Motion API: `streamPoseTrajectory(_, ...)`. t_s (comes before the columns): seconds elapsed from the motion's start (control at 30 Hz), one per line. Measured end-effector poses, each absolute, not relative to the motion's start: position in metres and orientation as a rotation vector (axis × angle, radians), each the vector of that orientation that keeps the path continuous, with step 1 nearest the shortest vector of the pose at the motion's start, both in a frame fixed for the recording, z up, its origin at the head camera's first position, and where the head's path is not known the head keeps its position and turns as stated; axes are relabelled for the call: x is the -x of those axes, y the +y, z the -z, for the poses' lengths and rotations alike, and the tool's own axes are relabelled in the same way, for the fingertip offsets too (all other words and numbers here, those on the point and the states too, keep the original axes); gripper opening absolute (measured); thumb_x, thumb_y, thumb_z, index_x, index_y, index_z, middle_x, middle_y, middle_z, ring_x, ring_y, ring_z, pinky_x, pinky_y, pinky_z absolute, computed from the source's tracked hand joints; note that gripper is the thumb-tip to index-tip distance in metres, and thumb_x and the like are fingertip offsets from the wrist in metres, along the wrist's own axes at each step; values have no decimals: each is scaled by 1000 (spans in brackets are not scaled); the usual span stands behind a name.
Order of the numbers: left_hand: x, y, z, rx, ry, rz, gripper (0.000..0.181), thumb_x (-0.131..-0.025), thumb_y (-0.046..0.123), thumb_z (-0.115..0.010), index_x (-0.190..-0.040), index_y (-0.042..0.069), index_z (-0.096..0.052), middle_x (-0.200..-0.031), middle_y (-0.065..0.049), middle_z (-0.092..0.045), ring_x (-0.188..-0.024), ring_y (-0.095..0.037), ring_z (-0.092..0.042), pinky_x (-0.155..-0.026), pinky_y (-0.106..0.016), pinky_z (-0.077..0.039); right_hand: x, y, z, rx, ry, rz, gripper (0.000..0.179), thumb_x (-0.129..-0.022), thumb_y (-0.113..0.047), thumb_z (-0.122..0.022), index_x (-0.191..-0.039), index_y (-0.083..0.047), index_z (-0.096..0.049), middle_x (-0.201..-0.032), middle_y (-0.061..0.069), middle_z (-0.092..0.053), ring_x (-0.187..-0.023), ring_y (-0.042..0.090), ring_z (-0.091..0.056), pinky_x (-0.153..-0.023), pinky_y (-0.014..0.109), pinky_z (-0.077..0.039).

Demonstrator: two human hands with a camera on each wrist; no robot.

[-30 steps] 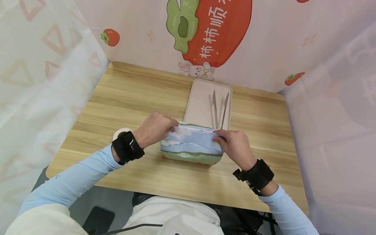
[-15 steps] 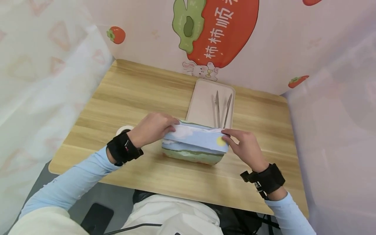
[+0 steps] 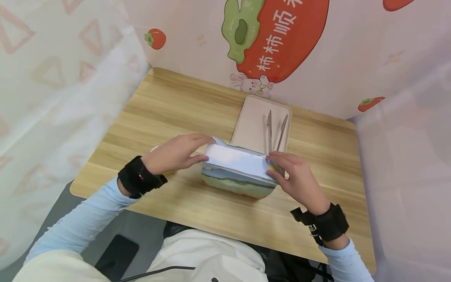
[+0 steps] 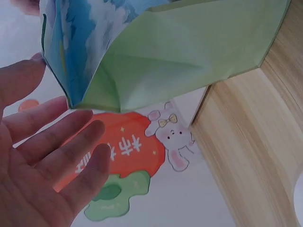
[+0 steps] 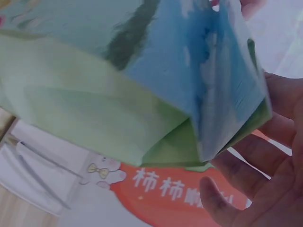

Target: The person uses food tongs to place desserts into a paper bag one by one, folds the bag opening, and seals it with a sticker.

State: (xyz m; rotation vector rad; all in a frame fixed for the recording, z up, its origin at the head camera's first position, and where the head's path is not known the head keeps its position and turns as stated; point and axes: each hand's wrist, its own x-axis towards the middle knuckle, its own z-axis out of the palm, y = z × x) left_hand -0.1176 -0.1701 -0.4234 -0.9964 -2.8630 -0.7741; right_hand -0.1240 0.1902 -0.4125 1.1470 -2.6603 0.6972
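Observation:
A paper bag point(image 3: 237, 184) with a painted sky-and-meadow print stands on the table in front of the person; its top is folded over into a pale blue flap point(image 3: 236, 158). At the left end of the fold, my left hand point(image 3: 179, 152) holds the bag between thumb and fingers. My right hand point(image 3: 297, 178) pinches the right end, thumb on the near side and forefinger on the far side. Both wrist views show the bag's green side panel point(image 4: 161, 71) creased inward, with the outer fingers of each hand spread apart from the paper.
Behind the bag lies a pale tray point(image 3: 251, 117) with two slim metal tools point(image 3: 282, 131) on it. A white roll point(image 3: 154, 149) is mostly hidden behind the left hand. Printed cloth walls point(image 3: 190, 47) border the wooden table point(image 3: 169, 102); a dark phone-like slab point(image 3: 118, 256) sits below its front edge.
The right hand has slid outward to the bag's right end, and the flap has come up flatter and wider. The left hand's fingers have spread further apart. The head view has shifted slightly.

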Motion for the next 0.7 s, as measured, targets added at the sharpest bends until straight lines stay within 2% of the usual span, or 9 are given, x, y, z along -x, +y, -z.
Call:
streamPoseTrajectory(0.17,110,-195,427,870,-2851,800,47,-98,23,-63,-137,-2,-53,-134,-19,-61,-124,-33,-60,-104,-47,-49,112,171,406,-1183,-2528,-683,41,-80,-5,-81,-118,1,-69,-125,20,-67,-114,37,-63,-97,51,-50)
streamPoseTrajectory(0.3,100,-226,436,665,-2890,848,41,-101,18,-58,-137,-1,-54,-135,-19,-61,-123,-35,-59,-102,-50,-48,96,145,407,-1226,-2367,-785,27,-92,-12,-71,-115,2,-69,-120,20,-67,-109,36,-63,-94,46,-49)
streamPoseTrajectory(0.43,86,-252,456,524,-2930,858,47,-95,17,-67,-137,-1,-53,-137,-22,-58,-127,-40,-54,-105,-55,-43,80,106,416,-1348,-2247,-893,25,-99,-19,-60,-114,0,-69,-115,16,-69,-107,31,-65,-92,41,-51)
streamPoseTrajectory(0.57,78,-263,486,526,-2925,788,55,-83,15,-80,-129,-4,-56,-135,-25,-55,-128,-43,-49,-107,-56,-41,73,62,437,-1451,-2283,-1013,22,-92,-8,-69,-113,-2,-69,-113,12,-70,-105,24,-66,-90,34,-55)
streamPoseTrajectory(0.7,73,-262,515,490,-2918,656,47,-77,13,-85,-115,-3,-62,-122,-23,-58,-118,-43,-51,-99,-56,-44,73,14,468,-1449,-2506,-1200,25,-94,-8,-67,-119,-4,-68,-114,10,-71,-100,19,-69,-84,28,-56)
